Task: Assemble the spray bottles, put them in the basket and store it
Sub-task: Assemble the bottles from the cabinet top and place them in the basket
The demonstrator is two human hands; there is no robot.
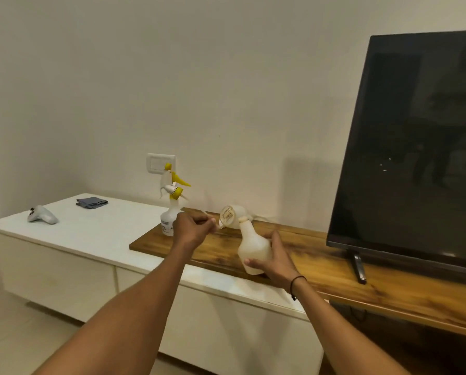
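Note:
My right hand grips a white, headless spray bottle by its body, upright above the wooden shelf. Just left of the bottle's neck, my left hand is pinched on a thin pale tube; the rest of that piece is hidden. A second white bottle lies on its side behind them, label facing me. To the left, a clear bottle stands upright with a yellow-and-white trigger head on it. No basket is in view.
A large dark TV on a stand fills the right side of the shelf. The white cabinet on the left bears a folded grey cloth and a white controller. A wall switch sits behind the clear bottle.

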